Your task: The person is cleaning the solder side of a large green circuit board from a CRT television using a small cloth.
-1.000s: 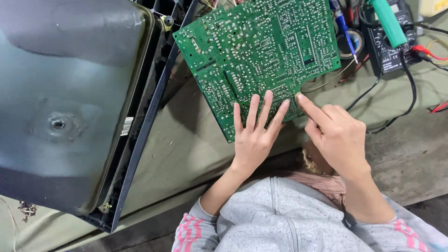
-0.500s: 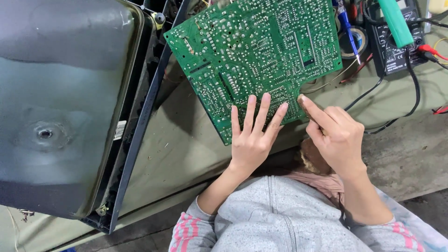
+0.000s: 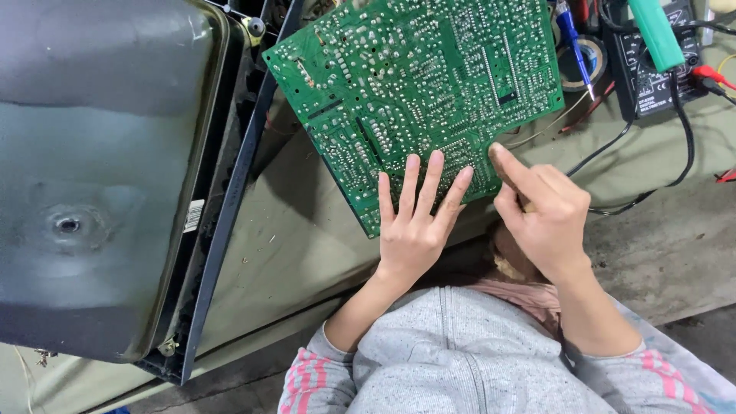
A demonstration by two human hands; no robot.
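Note:
A large green circuit board lies solder side up on the bench, tilted, its near edge toward me. My left hand rests flat on the board's near edge with the fingers spread. My right hand is loosely curled, its index finger pressing on the board's near right corner. Neither hand grips anything.
A big grey picture tube in a black frame fills the left. At the back right lie a black multimeter, a green-handled tool, a blue-handled tool, a tape roll and black and red leads.
The view has shifted slightly, so the board and tube sit a little further left. My hands stay on the board's near edge in the same pose.

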